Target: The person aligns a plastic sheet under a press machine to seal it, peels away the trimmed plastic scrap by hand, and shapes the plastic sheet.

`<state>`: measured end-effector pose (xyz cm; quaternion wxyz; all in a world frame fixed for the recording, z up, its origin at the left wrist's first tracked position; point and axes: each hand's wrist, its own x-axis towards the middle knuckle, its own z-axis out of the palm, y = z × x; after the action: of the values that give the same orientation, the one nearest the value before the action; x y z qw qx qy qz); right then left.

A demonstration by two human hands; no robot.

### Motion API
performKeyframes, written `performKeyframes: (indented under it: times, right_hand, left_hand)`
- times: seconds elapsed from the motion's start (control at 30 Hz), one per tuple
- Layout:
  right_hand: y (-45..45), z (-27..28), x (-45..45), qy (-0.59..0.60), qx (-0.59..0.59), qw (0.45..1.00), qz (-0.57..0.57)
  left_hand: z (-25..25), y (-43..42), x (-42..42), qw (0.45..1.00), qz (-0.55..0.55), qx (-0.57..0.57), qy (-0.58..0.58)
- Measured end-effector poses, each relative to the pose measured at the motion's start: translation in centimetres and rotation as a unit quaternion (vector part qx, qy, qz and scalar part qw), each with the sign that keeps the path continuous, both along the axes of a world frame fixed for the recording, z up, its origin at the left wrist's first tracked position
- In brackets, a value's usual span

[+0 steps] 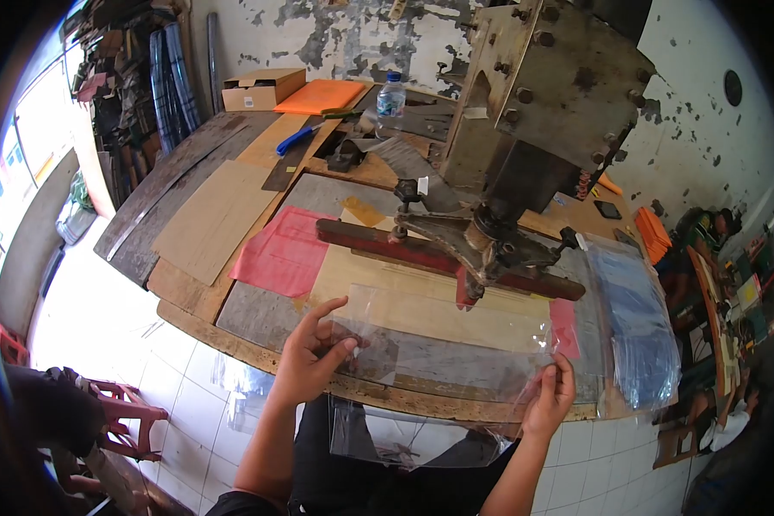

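Clear plastic sheet (443,378) spans left to right over the counter's (215,334) near edge, left hand (314,351) and right hand (549,397) pinching opposite ends, long axis roughly parallel to red bar (404,249) beyond.

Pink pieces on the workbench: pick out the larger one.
The larger pink piece is the one by the left end of the red bar; the smaller pink piece is a narrow patch near the right hand.
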<state>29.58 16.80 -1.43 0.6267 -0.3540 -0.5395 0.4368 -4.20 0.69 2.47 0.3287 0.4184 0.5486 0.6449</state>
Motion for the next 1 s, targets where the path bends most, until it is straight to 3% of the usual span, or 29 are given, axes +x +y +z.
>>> performKeyframes:
  times: [0.4, 0.5, 0.57, 0.6, 0.67, 0.77, 1.0]
  right_hand:
    - [-0.5, 0.6, 0.0, -0.010, -0.025, 1.000, 0.008]
    - [-0.3, 0.4, 0.1, -0.020, -0.015, 1.000, -0.008]
    - [-0.5, 0.5, 0.0, -0.015, -0.022, 1.000, 0.003]
    - [-0.6, 0.6, 0.0, -0.014, -0.020, 1.000, -0.002]
    - [-0.7, 0.8, 0.1, -0.024, -0.021, 0.999, 0.030]
    - [-0.7, 0.7, 0.2, -0.037, -0.007, 0.998, 0.041]
    - [-1.8, 1.3, -0.2, -0.065, 0.014, 0.994, 0.081]
  left_hand:
    - [0.2, 0.2, 0.7, 0.999, 0.039, 0.000, -0.025]
    - [-1.0, 0.2, 0.1, 0.996, 0.079, -0.007, 0.045]
    - [-1.0, 0.5, 0.1, 0.959, 0.157, 0.066, 0.228]
    - [-0.7, 0.6, 0.5, 0.959, 0.153, 0.069, 0.228]
    - [0.4, 0.3, 1.8, 0.876, 0.247, 0.051, 0.412]
    - [1.6, -0.1, 3.9, 0.843, 0.208, 0.046, 0.494]
    - [3.4, 2.2, 9.3, 0.860, 0.022, 0.058, 0.507]
